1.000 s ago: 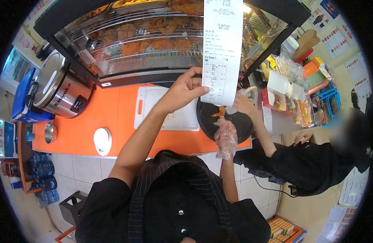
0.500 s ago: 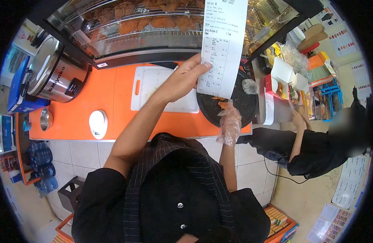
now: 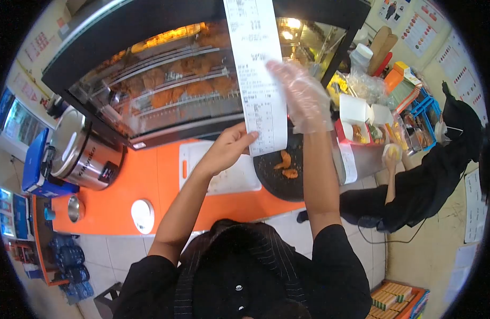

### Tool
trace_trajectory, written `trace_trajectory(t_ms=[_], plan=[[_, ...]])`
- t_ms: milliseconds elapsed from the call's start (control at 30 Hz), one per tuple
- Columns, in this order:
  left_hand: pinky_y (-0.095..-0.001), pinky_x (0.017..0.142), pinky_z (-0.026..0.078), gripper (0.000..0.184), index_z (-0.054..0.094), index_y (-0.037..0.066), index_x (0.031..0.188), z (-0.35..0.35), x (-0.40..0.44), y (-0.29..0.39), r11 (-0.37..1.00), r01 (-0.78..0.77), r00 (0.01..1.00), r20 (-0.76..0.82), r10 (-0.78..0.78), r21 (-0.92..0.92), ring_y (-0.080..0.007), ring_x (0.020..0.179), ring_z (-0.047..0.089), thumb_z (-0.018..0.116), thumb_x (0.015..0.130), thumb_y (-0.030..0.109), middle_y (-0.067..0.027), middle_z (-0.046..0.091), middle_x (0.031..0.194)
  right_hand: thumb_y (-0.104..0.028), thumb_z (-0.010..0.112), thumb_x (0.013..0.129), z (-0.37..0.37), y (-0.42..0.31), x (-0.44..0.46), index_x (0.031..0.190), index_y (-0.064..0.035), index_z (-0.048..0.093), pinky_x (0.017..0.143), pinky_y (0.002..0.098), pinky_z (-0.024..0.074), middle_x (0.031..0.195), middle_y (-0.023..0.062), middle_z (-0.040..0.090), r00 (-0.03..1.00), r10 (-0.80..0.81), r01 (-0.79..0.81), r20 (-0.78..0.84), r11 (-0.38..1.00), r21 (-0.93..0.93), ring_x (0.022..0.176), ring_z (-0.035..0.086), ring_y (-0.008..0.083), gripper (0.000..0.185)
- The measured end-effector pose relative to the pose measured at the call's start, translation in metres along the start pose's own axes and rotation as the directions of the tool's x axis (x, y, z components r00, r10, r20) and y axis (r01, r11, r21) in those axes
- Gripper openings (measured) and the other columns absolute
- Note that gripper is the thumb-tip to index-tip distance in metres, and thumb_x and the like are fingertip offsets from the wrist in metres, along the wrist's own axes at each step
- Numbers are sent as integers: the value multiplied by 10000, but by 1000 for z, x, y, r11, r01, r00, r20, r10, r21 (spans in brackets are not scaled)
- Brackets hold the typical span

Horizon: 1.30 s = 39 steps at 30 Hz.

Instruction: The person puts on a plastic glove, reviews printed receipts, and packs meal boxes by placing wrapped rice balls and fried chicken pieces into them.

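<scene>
My bare left hand (image 3: 228, 151) pinches the lower left edge of a long printed receipt (image 3: 258, 80), held up in front of the glass warmer. My right hand (image 3: 304, 98), in a clear plastic glove, is raised beside the receipt. Its fingers stretch toward the paper, somewhat blurred, and no object shows in them; whether they touch the paper I cannot tell. Below, pieces of fried chicken (image 3: 285, 159) lie on a round black board (image 3: 271, 181). A white cutting board (image 3: 234, 183) is partly hidden behind my left hand and forearm.
A glass food warmer (image 3: 165, 114) with fried chicken stands behind the orange counter (image 3: 144, 175). Left are a steel Miyako cooker (image 3: 83, 151), a steel bowl (image 3: 75, 209) and a white scale (image 3: 143, 216). At right, a co-worker's hand (image 3: 392, 157) holds something yellowish near an open food box (image 3: 356, 125).
My gloved right hand has left the chicken on the black board and risen to the receipt. The view has tilted up, showing more of the warmer. My left hand still grips the receipt.
</scene>
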<state>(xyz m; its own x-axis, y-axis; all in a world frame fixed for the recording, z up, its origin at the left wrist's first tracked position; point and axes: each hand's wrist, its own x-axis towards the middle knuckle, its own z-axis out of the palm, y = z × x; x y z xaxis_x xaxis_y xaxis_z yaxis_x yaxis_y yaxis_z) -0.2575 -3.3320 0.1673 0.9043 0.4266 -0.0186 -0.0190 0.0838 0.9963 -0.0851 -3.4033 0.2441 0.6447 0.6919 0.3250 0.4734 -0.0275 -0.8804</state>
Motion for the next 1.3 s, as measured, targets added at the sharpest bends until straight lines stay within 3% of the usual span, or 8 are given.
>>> trace_trajectory(t_ms=[100,167,600,700,933,1033,1133,1300], plan=[[-312,846,475,439,477,5,1238,-15,16,43,981,-147,969,-180,168,123,-156,977,589,537,908,288,-95,594,1137,-469,577,814,14,-6,20,1173,-73,587,852,350,452,1103,151,611,996,59,-65,73,995,81,974,598,257,534],[-345,870,474,515,467,11,1243,-36,53,77,931,-271,953,-206,223,-245,-198,1026,582,560,878,363,-119,582,1145,-330,646,824,16,-22,21,1128,1,580,778,263,452,1003,98,614,964,145,-211,223,927,309,899,566,141,454],[-346,724,517,391,592,-75,1057,-32,118,115,969,-235,927,-317,201,-72,-221,830,640,717,728,94,-161,647,976,-362,405,942,18,-11,52,857,-30,646,624,406,463,741,194,622,921,-377,380,93,826,-417,683,609,313,419],[-340,719,516,393,595,-78,1045,-30,119,115,975,-214,910,-374,177,-59,-222,817,641,721,714,91,-166,648,966,-346,401,946,20,-25,45,800,-18,629,628,417,459,718,190,613,972,-179,209,152,955,-212,678,597,335,425],[-327,763,511,460,548,-91,1084,-38,128,109,980,-180,910,-391,135,-79,-214,861,629,736,711,101,-159,627,986,-315,439,948,39,-8,42,854,-18,628,575,392,423,700,156,609,907,-419,398,34,829,-394,609,572,268,364],[-331,758,513,449,551,-87,1082,-37,128,108,972,-207,905,-399,147,-112,-213,855,630,731,715,99,-157,627,984,-333,453,944,45,-2,40,878,-19,639,577,381,424,704,138,617,945,-326,325,-13,941,90,611,574,235,371],[-322,719,513,392,589,-81,1033,-37,127,109,962,-235,911,-377,167,-142,-214,822,634,723,707,91,-157,642,962,-362,476,933,24,-30,46,917,-20,645,588,357,428,729,132,630,973,-158,198,167,945,-259,627,575,217,382],[-319,690,516,360,608,-81,997,-34,125,110,970,-228,928,-319,190,-87,-211,795,636,716,696,85,-158,649,939,-276,563,882,20,6,62,910,-30,632,592,314,454,796,97,638,941,-288,319,177,930,-183,686,595,203,256]])
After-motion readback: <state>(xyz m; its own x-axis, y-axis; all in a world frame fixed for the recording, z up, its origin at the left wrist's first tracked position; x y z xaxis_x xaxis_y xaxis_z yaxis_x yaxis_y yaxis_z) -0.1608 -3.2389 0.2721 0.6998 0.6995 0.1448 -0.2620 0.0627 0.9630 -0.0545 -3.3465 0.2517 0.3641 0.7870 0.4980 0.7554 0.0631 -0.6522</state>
